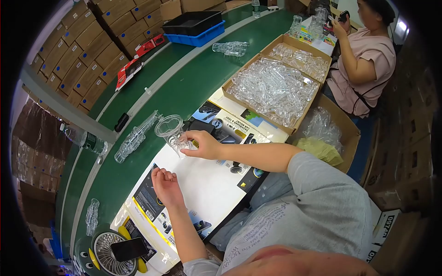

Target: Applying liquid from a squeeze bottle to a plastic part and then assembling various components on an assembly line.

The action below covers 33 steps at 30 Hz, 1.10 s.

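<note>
My right hand (pixel 202 145) grips a clear plastic funnel-shaped part (pixel 169 126) by its narrower lower end. The part's wide round rim faces up, over the far edge of the white sheet. My left hand (pixel 167 186) is held above the near left of the sheet, fingers loosely curled and a little apart, with nothing visible in them. Left of the clear part, a long ribbed clear plastic piece (pixel 137 136) lies on the green table (pixel 184 73). Printed cardboard sheets (pixel 207 184), one with a large white area, cover the table under my hands.
A carton (pixel 301 122) of clear plastic parts stands at the right, with an open box of plastic bags (pixel 324 131) nearer. Toward the left lie a water bottle (pixel 85 139), another clear piece (pixel 92 217) and a fan (pixel 109 248) with a phone (pixel 130 250). A co-worker (pixel 363 60) sits far right.
</note>
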Each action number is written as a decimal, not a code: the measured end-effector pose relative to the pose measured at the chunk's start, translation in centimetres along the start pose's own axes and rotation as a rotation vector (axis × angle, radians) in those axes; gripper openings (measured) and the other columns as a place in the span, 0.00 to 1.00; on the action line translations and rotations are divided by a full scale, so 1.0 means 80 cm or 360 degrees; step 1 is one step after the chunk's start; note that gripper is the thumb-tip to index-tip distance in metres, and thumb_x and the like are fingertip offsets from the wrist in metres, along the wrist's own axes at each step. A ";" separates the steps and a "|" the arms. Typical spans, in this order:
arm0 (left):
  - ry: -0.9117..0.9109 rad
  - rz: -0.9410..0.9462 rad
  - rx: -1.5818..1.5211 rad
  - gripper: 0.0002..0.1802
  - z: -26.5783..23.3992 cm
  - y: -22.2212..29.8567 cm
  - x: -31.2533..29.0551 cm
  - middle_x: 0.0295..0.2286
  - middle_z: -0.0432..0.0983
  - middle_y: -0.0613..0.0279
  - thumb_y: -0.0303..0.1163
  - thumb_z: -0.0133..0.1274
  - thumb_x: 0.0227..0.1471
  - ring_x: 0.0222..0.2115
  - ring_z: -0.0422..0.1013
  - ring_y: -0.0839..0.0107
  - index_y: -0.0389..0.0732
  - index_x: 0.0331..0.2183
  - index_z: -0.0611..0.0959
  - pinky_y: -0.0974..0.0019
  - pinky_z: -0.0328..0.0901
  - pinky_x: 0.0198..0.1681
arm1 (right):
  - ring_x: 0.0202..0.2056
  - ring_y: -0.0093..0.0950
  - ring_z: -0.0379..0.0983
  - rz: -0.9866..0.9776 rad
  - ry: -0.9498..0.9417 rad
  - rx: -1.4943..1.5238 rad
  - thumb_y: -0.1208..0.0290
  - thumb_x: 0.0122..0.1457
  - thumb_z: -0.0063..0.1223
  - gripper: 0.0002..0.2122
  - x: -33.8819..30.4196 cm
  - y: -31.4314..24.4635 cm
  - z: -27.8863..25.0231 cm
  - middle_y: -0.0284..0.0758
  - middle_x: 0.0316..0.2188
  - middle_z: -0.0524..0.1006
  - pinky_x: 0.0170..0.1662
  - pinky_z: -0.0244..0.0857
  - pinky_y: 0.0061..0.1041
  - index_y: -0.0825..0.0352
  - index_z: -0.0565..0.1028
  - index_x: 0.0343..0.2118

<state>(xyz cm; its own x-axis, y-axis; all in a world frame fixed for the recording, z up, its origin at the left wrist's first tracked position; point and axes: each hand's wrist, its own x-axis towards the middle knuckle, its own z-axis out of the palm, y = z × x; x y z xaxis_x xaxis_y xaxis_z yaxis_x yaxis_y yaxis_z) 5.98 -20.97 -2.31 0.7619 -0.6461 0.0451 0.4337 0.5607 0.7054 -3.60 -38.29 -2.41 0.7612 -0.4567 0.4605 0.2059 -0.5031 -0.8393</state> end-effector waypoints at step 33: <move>0.0091 -0.0037 0.0035 0.08 -0.007 -0.007 0.004 0.26 0.67 0.69 0.30 0.45 0.50 0.21 0.61 0.79 0.42 0.36 0.70 0.73 0.60 0.30 | 0.33 0.33 0.71 -0.0137 0.0156 0.0029 0.61 0.44 0.55 0.16 -0.002 0.001 -0.003 0.39 0.30 0.74 0.38 0.64 0.26 0.67 0.72 0.33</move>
<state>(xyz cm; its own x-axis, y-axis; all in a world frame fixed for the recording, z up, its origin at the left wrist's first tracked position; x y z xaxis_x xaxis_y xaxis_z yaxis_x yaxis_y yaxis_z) 6.26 -21.23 -3.12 0.7782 -0.6280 -0.0114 0.4414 0.5338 0.7213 -3.85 -38.45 -2.48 0.6764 -0.4824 0.5566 0.2799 -0.5306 -0.8001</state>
